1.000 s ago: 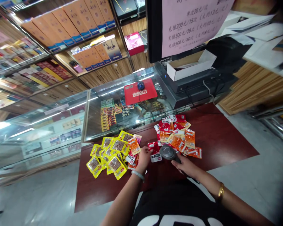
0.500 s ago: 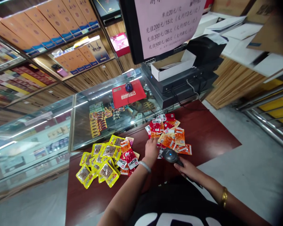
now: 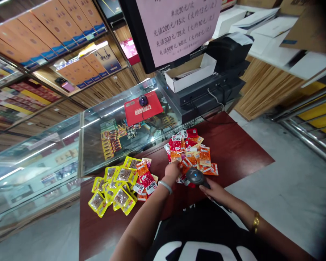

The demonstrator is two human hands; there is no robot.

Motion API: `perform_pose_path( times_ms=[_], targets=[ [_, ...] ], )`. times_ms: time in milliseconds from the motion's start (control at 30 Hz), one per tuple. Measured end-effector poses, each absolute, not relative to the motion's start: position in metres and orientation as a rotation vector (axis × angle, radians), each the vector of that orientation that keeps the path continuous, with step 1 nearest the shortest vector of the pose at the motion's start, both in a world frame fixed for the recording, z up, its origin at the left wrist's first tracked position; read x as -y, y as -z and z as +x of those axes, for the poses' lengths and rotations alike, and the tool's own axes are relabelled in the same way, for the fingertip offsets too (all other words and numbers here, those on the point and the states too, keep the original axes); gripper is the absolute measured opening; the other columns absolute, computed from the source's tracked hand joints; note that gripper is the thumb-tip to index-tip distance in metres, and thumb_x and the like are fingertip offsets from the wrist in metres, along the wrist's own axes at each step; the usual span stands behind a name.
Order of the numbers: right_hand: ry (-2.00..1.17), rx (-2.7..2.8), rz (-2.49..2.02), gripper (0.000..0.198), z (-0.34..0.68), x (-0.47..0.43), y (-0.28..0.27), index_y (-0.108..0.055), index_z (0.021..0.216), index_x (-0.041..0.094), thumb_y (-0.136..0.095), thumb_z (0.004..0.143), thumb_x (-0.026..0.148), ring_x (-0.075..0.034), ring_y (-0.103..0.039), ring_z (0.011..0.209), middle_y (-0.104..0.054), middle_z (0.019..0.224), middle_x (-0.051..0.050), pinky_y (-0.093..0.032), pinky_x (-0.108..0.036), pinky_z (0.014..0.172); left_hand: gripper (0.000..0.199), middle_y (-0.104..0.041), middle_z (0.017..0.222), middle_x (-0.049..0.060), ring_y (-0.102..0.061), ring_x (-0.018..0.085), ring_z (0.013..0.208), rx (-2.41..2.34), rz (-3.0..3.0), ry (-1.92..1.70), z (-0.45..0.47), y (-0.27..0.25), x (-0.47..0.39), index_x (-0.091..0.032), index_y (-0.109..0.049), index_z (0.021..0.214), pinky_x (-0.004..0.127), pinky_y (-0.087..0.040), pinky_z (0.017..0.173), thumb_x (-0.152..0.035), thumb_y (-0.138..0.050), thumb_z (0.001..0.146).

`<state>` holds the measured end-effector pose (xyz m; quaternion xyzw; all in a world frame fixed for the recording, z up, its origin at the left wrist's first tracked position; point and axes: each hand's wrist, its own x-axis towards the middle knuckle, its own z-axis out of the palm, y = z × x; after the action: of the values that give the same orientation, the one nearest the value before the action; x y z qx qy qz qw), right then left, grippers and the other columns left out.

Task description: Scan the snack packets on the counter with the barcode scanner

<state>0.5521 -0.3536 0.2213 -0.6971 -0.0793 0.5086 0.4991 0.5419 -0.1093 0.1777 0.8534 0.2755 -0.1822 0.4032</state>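
Note:
My right hand is wrapped round the handle of a black barcode scanner with a small blue light. The scanner's head hangs over the near edge of a loose pile of red and orange snack packets. At the pile's left side my left hand is closed, its curled fingers on a packet that they partly hide. Further left on the dark red table lies a heap of yellow snack packets. Several red and orange packets overlap its right side.
Behind the table stands a glass display counter with a red mat and a mouse on it. A monitor bearing a pink price sheet and an open white box are at the back. Metal rails run at the right.
The view has shifted slightly. Packets beside my left hand lie differently, and its fingers are lower against the pile. The scanner stays in my right hand, close to the packets.

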Motion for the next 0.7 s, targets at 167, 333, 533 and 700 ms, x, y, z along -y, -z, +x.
perform_pose_path(
  times_ms=[167,333,533,700],
  targets=[
    [-1.287,0.261,-1.672,0.062,0.547,0.34,-0.226,-0.052,0.119,0.015,-0.058,0.08,0.063,-0.012,-0.043,0.037,-0.044,0.047,0.009,-0.033,-0.023,0.04,0.023,-0.072,0.083,0.006,-0.064,0.015,0.072,-0.864,1.869,0.278,0.511,-0.167,0.09,-0.016,-0.07,0.091,0.024,-0.048,0.069,-0.029,-0.051,0.088],
    [-1.318,0.345,-1.67,0.058,0.541,0.322,-0.228,-0.056,0.115,0.017,-0.061,0.08,0.063,-0.012,-0.044,0.039,-0.045,0.048,0.008,-0.033,-0.023,0.041,0.027,-0.073,0.08,0.006,-0.064,0.016,0.069,-0.924,1.705,0.121,0.493,-0.165,0.079,-0.015,-0.073,0.089,0.026,-0.05,0.067,-0.036,-0.057,0.084],
    [-1.304,0.404,-1.71,0.06,0.541,0.31,-0.233,-0.058,0.121,0.018,-0.063,0.079,0.06,-0.016,-0.054,0.048,-0.057,0.057,0.003,-0.042,-0.027,0.048,0.027,-0.075,0.089,0.008,-0.067,0.018,0.077,-0.988,1.561,-0.052,0.479,-0.169,0.074,-0.015,-0.075,0.09,0.028,-0.052,0.072,-0.037,-0.062,0.079],
    [-1.269,0.432,-1.712,0.056,0.542,0.305,-0.24,-0.062,0.12,0.018,-0.065,0.079,0.057,-0.023,-0.064,0.07,-0.069,0.077,-0.005,-0.051,-0.033,0.063,0.034,-0.075,0.089,0.009,-0.066,0.017,0.075,-0.997,1.482,-0.134,0.475,-0.173,0.078,-0.012,-0.074,0.093,0.028,-0.053,0.069,-0.041,-0.061,0.08]
  ],
)
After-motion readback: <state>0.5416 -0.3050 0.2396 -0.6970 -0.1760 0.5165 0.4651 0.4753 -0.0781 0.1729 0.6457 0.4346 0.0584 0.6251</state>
